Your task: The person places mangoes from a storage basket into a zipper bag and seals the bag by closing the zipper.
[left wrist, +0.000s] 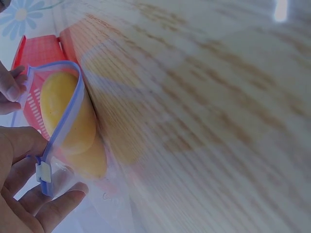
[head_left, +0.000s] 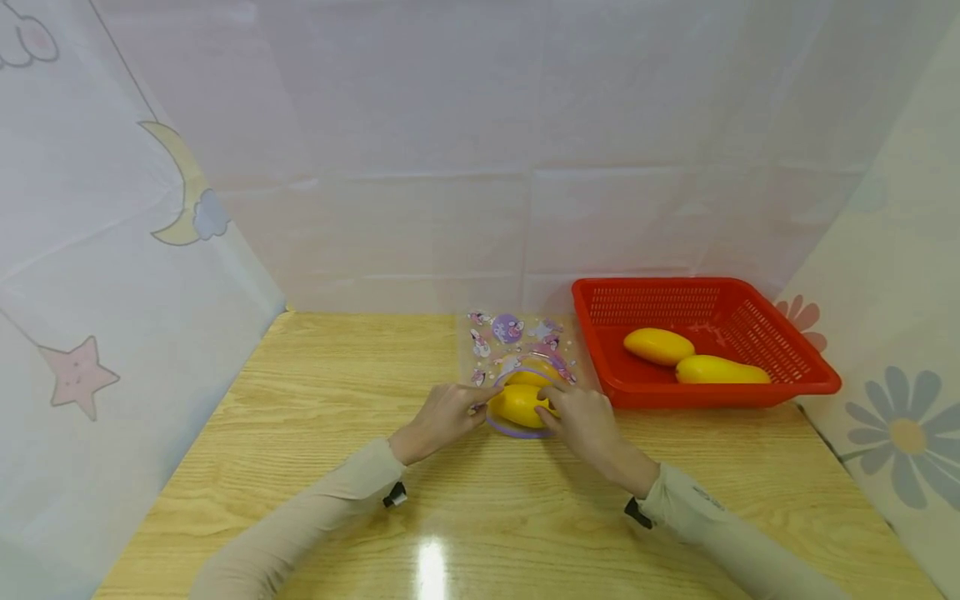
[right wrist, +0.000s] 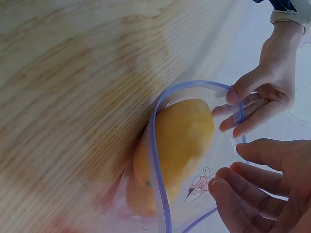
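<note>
A clear zip bag point(head_left: 480, 346) with cartoon prints and a purple rim lies on the table, its mouth spread toward me. Two yellow mangoes are inside, the nearer mango point(head_left: 519, 406) just within the opening and the other mango point(left wrist: 92, 162) behind it. My left hand point(head_left: 447, 414) pinches the left side of the rim, beside a white slider point(left wrist: 43, 172). At the right side of the mouth is my right hand point(right wrist: 265, 187), thumb and fingers apart and loosely bent by the rim, with nothing visibly held between them.
A red plastic basket point(head_left: 708, 398) stands to the right of the bag, holding two more yellow mangoes point(head_left: 658, 346). The wooden table point(head_left: 360, 358) meets a pale sheet at the back, and printed sheets hang at both sides.
</note>
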Demonstrator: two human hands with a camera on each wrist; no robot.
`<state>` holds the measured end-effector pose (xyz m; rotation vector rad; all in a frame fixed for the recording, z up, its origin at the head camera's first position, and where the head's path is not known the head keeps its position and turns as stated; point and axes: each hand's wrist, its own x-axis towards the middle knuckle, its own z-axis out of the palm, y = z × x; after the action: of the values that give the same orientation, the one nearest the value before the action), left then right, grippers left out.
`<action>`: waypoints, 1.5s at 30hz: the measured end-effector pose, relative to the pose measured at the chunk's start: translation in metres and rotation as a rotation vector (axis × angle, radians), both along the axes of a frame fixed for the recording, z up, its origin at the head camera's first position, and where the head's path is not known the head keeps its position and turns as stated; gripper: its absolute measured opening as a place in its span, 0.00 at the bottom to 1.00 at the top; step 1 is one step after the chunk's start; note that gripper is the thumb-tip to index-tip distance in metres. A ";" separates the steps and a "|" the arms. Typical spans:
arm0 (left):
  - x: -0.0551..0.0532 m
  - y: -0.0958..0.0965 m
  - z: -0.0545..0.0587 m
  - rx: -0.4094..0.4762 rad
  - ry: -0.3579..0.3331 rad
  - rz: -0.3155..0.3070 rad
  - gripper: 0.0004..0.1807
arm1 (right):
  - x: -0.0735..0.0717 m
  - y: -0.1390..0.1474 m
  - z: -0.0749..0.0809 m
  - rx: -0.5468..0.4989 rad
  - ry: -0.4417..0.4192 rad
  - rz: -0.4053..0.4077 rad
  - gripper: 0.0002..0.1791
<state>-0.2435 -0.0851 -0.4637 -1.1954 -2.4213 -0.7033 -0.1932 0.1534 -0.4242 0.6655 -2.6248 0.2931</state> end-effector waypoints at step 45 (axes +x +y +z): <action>0.001 -0.001 0.002 -0.014 -0.002 -0.006 0.19 | -0.006 0.023 0.014 -0.090 0.097 0.010 0.09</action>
<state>-0.2425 -0.0861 -0.4617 -1.2084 -2.4285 -0.6909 -0.1990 0.1767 -0.4106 0.6464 -2.5008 0.3702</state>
